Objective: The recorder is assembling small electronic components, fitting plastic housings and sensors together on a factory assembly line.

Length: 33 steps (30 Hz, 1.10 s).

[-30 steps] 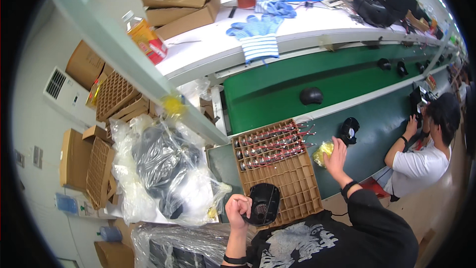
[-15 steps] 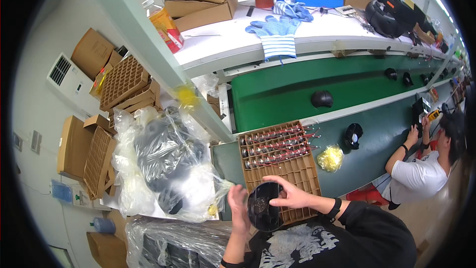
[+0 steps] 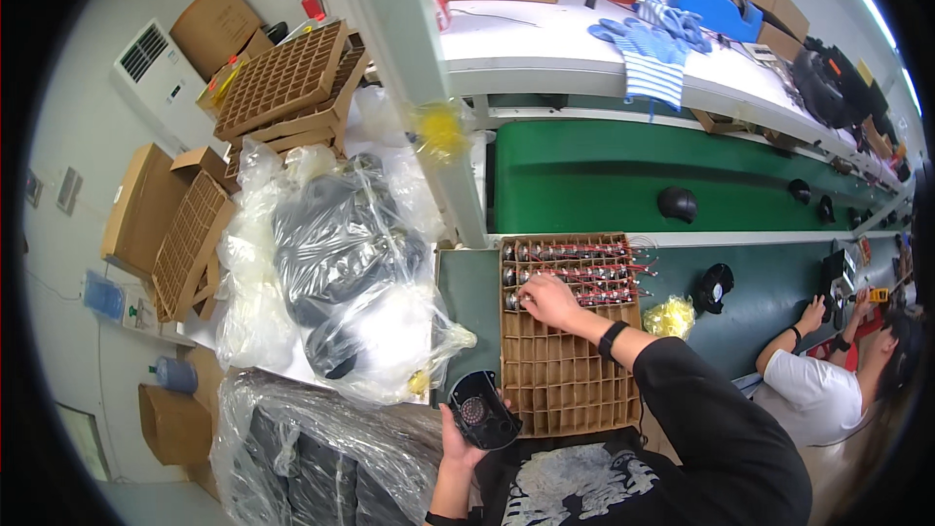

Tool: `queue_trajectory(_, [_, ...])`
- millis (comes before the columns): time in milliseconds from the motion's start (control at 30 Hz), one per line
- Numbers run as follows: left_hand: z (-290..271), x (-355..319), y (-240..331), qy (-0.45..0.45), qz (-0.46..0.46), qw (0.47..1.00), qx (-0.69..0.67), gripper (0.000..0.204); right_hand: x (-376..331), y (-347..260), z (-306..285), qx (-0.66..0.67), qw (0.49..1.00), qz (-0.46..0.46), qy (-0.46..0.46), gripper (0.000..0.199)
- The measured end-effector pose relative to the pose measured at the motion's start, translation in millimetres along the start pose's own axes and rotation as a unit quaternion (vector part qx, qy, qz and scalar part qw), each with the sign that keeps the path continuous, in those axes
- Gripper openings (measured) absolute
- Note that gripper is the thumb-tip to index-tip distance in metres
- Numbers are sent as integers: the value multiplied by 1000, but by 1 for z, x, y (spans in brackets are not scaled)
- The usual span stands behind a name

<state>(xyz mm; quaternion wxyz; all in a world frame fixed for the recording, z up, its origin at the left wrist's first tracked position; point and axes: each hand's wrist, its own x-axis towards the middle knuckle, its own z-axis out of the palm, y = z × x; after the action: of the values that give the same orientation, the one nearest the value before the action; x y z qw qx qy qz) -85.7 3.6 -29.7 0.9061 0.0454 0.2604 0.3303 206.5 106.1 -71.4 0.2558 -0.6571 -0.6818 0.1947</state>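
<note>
A black round-sided plastic housing [image 3: 487, 409], its open side turned up and a perforated round patch inside, rests in my left hand [image 3: 456, 440], whose fingers wrap its lower left edge. My right hand [image 3: 551, 302] reaches over a cardboard divider tray [image 3: 570, 370]. Its fingertips are pinched together at the left end of the lowest filled row; what is between them is hidden. Several small motors [image 3: 565, 275] with red and white wires fill the tray's far rows. The nearer compartments show bare cardboard.
Right of the tray lie a yellow bundle [image 3: 670, 318] and another black housing [image 3: 715, 287]. A green conveyor [image 3: 584, 170] carries black shells. Plastic-wrapped black parts [image 3: 346, 244] lie left, beside a metal post [image 3: 419, 88]. A co-worker [image 3: 823, 385] sits at right.
My right hand has let go of the black housing and moved up to the motor rows. The left hand now holds the housing, lower and further left. The whole view has shifted.
</note>
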Motion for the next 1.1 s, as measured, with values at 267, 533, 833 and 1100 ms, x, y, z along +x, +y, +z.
queue_trajectory(267, [-21, -16, 8, 16, 32, 999, -4, 87, 36, 5, 50, -255, 958, -120, -56, 17])
queue_trajectory(533, [-28, -18, 14, 6, 38, 999, -10, 85, 43, -20, 74, -421, 895, -84, -121, 19])
queue_trajectory(833, [-17, -13, 12, 15, 48, 999, -20, 87, 35, -12, 19, -114, 990, -76, -38, 48])
queue_trajectory(1100, [14, 12, 13, 9, -12, 997, -82, 85, -56, -5, -62, 776, 568, 273, -12, 20])
